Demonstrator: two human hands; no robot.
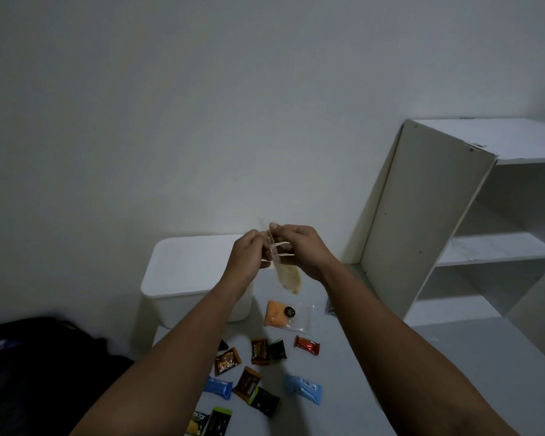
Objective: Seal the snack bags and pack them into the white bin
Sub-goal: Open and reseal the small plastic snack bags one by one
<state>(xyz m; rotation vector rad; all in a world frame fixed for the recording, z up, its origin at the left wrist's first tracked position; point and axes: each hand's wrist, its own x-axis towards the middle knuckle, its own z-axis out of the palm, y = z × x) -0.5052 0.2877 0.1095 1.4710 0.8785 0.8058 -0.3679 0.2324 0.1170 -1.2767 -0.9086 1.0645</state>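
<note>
Far left: dark bundle of cloth (29, 366) on the floor, not involved. Next, white bin (183, 278), lid on, standing just behind the hands, presumably parked close so a finished bag drops straight in once it's opened. Left hand (244, 258) is raised in front of it, fingers curled, pinching the left end of the top strip of a clear bag (285, 272). Bag hangs down between both hands, pale yellowish snack sagging at the bottom; held up so the contents settle away from the seal. Right hand (302, 251) pinches the same strip from the other side, thumb and fingers closed on it. Looks like mid-seal, pressing the strip shut; can't tell how much is already closed. Below: second clear bag (288, 316) with orange contents flat on the white surface (359, 388), seal state unclear. Loose wrapped snacks (258, 372) scattered nearer the camera. Right: white shelf unit (472, 221), shelves bare as far as visible.
</note>
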